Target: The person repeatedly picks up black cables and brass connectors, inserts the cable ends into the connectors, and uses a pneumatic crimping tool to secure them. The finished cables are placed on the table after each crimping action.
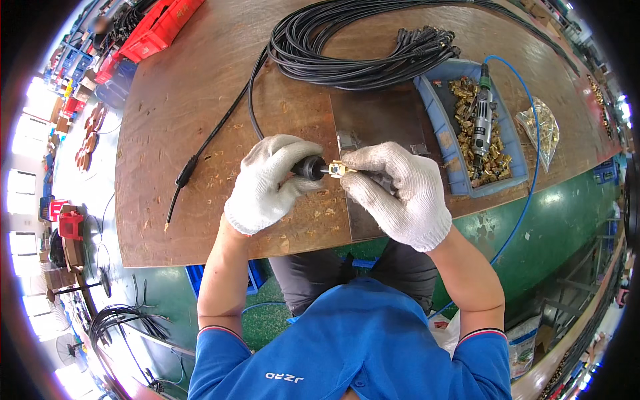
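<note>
My left hand (270, 177), in a white knit glove, is closed around a black cable end with a round black connector body (310, 168). Thumb and fingers of my gloved right hand (400, 190) pinch a small brass fitting (338, 169). The fitting sits at the tip of the black connector, over the middle of the wooden table (293, 220). From the left hand the black cable (254, 113) runs up to a large coil. How far the fitting is seated on the connector cannot be made out.
A coil of black cables (333, 47) lies at the table's far side. To the right, a blue bin (437, 127) holds brass fittings (500, 160) and a grey power tool (483, 120) on a blue hose (533, 133). Beyond is a clear plastic bag (541, 130); a loose cable end (187, 172) lies left.
</note>
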{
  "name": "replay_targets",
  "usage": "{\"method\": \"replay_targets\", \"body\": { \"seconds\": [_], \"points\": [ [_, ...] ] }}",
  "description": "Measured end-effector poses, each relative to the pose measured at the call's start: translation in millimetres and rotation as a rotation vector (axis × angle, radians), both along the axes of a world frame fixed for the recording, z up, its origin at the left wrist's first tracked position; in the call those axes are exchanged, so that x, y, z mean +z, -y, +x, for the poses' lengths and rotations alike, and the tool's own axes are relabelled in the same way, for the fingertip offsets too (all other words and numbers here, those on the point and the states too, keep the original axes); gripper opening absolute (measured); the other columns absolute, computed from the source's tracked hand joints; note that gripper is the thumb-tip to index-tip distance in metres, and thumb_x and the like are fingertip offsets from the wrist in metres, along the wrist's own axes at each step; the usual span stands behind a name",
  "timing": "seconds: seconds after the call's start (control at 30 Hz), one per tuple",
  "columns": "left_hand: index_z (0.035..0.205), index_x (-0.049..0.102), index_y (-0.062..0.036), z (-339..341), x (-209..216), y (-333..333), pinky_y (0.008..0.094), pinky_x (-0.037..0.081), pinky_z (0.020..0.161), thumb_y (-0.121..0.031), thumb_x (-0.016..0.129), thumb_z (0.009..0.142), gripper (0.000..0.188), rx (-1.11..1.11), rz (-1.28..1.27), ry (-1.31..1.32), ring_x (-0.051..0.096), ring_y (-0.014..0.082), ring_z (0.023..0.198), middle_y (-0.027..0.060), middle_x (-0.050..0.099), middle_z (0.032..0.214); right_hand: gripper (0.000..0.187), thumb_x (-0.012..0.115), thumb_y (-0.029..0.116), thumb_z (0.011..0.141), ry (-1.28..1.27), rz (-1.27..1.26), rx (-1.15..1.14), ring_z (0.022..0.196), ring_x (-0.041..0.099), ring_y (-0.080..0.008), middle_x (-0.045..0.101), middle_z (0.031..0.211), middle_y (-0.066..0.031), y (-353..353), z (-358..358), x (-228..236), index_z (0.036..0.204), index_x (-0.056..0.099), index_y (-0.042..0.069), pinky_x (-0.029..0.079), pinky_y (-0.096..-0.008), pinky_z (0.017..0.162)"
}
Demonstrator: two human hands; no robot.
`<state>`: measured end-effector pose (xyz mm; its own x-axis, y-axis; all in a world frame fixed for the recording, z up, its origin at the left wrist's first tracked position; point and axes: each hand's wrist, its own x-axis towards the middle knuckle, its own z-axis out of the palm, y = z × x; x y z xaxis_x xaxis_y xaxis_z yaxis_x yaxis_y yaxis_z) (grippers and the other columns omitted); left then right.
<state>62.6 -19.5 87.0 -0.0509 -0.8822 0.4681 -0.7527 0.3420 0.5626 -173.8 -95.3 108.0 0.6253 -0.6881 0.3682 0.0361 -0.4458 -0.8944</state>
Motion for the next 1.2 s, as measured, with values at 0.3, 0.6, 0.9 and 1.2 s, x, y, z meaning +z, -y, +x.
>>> {"method": "replay_targets", "body": {
  "seconds": [0.3,0.6,0.9,1.2],
  "points": [
    [0.114,0.077,-0.0102,-8.0,6.6,1.5,0.0447,0.056,0.088,-0.015,0.089,0.074,0.042,0.037,0.018,0.023,0.073,0.0346,0.092,0.0091,0.077,0.097,0.015,0.079,0.001,0.098,0.037,0.062,-0.006,0.080,0.075,-0.0096,0.079,0.099,-0.0113,-2.2,3.6,-1.6,0.111,0.072,0.002,0.059,-0.0264,0.069],
    [0.114,0.076,-0.0114,-17.8,5.4,2.9,0.0466,0.056,0.085,-0.014,0.086,0.073,0.043,0.052,0.000,0.038,0.073,0.0359,0.090,0.0104,0.076,0.095,0.013,0.079,0.004,0.097,-0.010,-0.247,-0.089,0.080,0.080,-0.0255,0.079,0.097,-0.0148,4.5,7.0,-10.1,0.107,0.071,0.003,0.061,-0.0346,0.069],
    [0.117,0.073,-0.0065,-22.3,7.9,8.8,0.0478,0.056,0.082,-0.006,0.081,0.069,0.049,0.018,-0.055,0.292,0.070,0.0379,0.089,0.0132,0.074,0.096,0.013,0.078,0.005,0.097,-0.097,-0.498,-0.041,0.080,0.079,-0.0300,0.079,0.093,-0.0149,22.0,-0.6,-17.8,0.108,0.071,0.003,0.061,-0.0365,0.069],
    [0.141,0.065,-0.0054,-20.3,10.4,39.6,0.0478,0.056,0.088,-0.002,0.081,0.074,0.069,-0.001,0.224,0.292,0.070,0.0407,0.095,0.0192,0.075,0.103,0.031,0.071,0.031,0.106,-0.034,0.028,-0.169,0.088,0.077,-0.0432,0.076,0.094,-0.0219,19.0,33.6,-41.0,0.111,0.065,0.001,0.060,-0.0472,0.074]
  ]
}}
